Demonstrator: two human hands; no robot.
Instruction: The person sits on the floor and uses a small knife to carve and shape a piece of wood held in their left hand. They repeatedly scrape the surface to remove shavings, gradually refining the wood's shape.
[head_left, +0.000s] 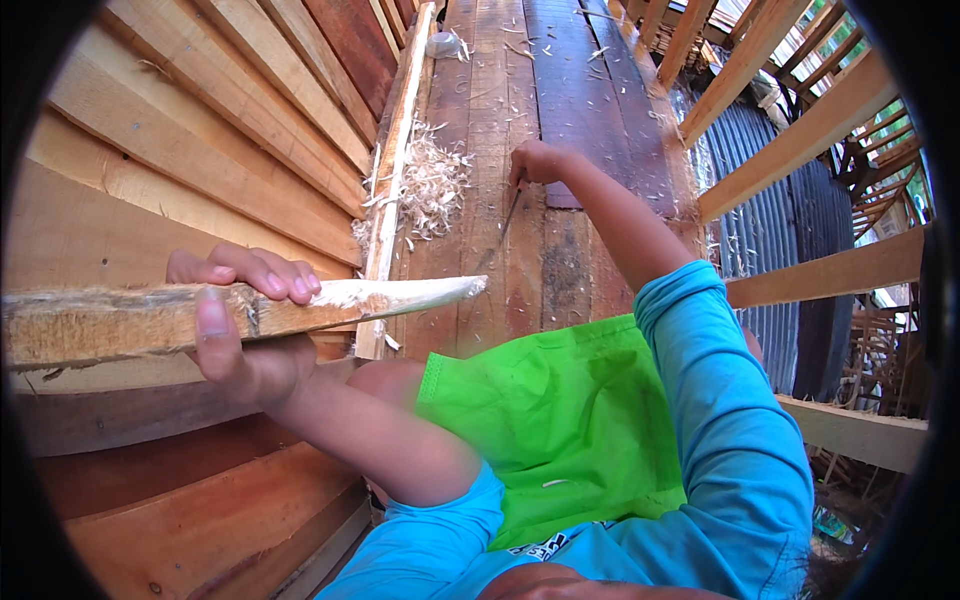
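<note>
Pale, tapered wooden beam (275, 318) fills the left hand (245, 365), fingers clasped; the right hand (540, 163) curls its fingers round a thin, dark tool (511, 214) over brown floorboards (525, 300).

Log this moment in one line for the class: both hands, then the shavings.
left hand: grips timber, tapered end rightward | right hand: holds thin tool | shavings: heaped on floor

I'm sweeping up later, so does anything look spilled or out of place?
Yes: pale wood shavings lie heaped beside the long narrow board, with more scattered across the plank floor. They stand out against the brown planks. The timber in the left hand has a pale cut end, so they may come from it.
</note>
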